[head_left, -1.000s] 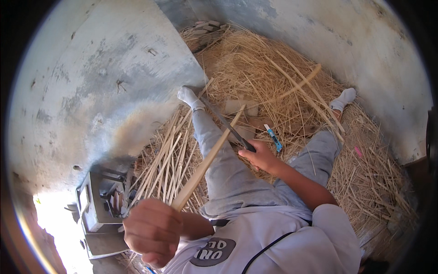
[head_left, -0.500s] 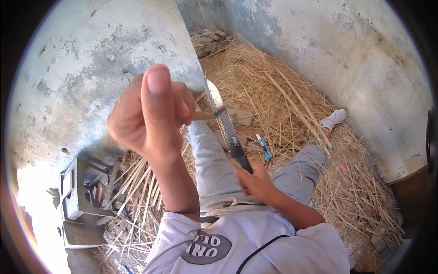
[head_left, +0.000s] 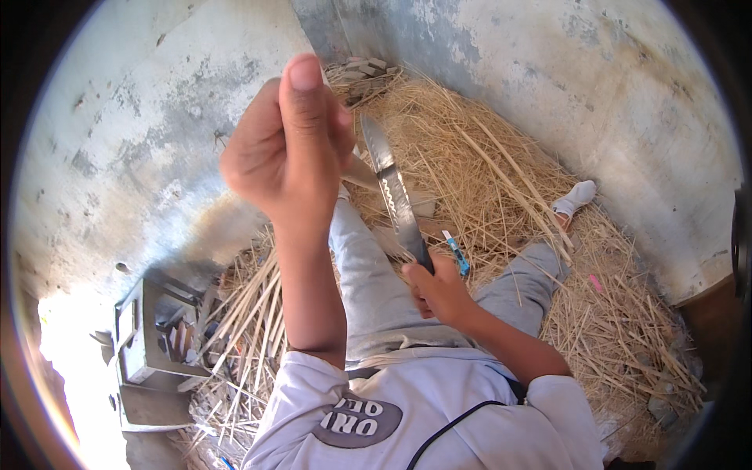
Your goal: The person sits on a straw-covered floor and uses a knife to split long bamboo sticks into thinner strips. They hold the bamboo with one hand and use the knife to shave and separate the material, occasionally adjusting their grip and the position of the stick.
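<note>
My left hand (head_left: 294, 149) is raised high in front of me, fingers curled and thumb pointing up. A pale bamboo strip (head_left: 360, 172) comes out beside its fingers, mostly hidden by the hand. In my right hand (head_left: 441, 290), above my lap, is the black handle of a long knife (head_left: 398, 200). The blade slants up and away to the left, its upper part beside the strip; whether they touch I cannot tell. Beyond the right hand, a blue utility cutter (head_left: 456, 252) lies among the shavings between my legs.
Straw-like shavings (head_left: 446, 141) cover the floor, with long split strips (head_left: 501, 160) toward the right foot (head_left: 576, 197). More strips (head_left: 243, 313) are heaped at left beside a wooden frame (head_left: 145, 337). Rubble (head_left: 364, 74) lies in the corner between rough walls (head_left: 533, 70).
My left hand has risen and shifted right, the pale strip moving with it. The knife has swung slightly, its tip now farther up and right; my right hand has barely moved.
</note>
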Demonstrator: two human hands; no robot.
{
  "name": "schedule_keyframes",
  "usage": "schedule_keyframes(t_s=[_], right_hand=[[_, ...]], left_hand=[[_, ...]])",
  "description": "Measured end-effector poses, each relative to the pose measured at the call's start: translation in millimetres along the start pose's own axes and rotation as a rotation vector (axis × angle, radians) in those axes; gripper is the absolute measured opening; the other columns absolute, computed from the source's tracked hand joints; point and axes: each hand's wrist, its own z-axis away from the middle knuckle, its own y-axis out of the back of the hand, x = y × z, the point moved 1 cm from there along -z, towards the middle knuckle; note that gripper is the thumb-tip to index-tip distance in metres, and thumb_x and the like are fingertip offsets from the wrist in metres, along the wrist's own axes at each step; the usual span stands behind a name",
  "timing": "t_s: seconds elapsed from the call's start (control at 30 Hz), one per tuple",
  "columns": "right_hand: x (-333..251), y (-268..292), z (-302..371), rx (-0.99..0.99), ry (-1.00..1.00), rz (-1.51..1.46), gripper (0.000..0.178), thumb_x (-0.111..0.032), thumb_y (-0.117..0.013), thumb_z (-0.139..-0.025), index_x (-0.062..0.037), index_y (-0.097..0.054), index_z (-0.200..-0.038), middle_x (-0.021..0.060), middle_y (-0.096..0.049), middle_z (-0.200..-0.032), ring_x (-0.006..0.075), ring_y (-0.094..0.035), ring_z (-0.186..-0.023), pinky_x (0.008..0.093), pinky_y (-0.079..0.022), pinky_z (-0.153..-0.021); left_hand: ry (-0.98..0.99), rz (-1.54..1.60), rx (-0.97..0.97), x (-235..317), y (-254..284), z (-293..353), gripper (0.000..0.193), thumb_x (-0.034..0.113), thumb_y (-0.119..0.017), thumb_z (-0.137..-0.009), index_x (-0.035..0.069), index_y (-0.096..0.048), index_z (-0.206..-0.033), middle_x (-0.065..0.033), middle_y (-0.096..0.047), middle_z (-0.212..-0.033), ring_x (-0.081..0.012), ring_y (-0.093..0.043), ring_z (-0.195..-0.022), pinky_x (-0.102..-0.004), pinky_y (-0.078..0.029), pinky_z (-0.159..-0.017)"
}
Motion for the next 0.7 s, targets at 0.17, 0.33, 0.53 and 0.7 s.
schedule_keyframes(t_s=[0.17, 0.33, 0.53, 0.7], right_hand=[[-66, 27, 16, 0.149, 0.124, -0.114, 0.024, -0.028, -0.063, -0.096, -0.0127, -0.049, -0.083, -0.0052, -0.043, -0.059, 0.0055, -0.039, -0.042, 0.0245, -0.032, -0.038], [-110, 28, 7, 0.701, 1.016, -0.611, 0.028, -0.027, -0.05, -0.099, -0.0146, -0.041, -0.075, -0.0048, -0.033, -0.053, 0.008, -0.028, -0.041, 0.0267, -0.03, -0.037], [-25, -7, -5, 0.014, -0.09, -0.258, 0.019, -0.019, -0.059, -0.095, -0.0109, -0.048, -0.082, -0.0051, -0.039, -0.056, 0.0061, -0.036, -0.04, 0.0249, -0.029, -0.035], [-74, 27, -1, 0.282, 0.489, -0.377, 0.02, -0.018, -0.062, -0.096, -0.0122, -0.048, -0.084, -0.0044, -0.043, -0.056, 0.0051, -0.04, -0.04, 0.0236, -0.032, -0.034]], left_hand=[[0.034, -0.069, -0.038, 3, 12, 6, 0.047, 0.025, -0.058, -0.106, 0.002, -0.049, -0.066, -0.002, -0.043, -0.051, -0.0078, -0.037, -0.038, -0.026, -0.029, -0.034], [-0.023, -0.108, 0.002, 4, 12, 1, 0.048, 0.026, -0.058, -0.106, 0.004, -0.049, -0.064, -0.0009, -0.044, -0.051, -0.0084, -0.039, -0.038, -0.0267, -0.032, -0.035], [0.163, -0.131, -0.122, -32, 12, 20, 0.041, 0.022, -0.063, -0.103, 0.004, -0.062, -0.066, 0.0021, -0.055, -0.054, -0.0044, -0.05, -0.046, -0.0223, -0.035, -0.042], [0.124, -0.268, -0.068, -85, 44, 85, 0.045, 0.021, -0.054, -0.107, 0.005, -0.05, -0.066, -0.0006, -0.049, -0.054, -0.0079, -0.046, -0.046, -0.0268, -0.033, -0.041]])
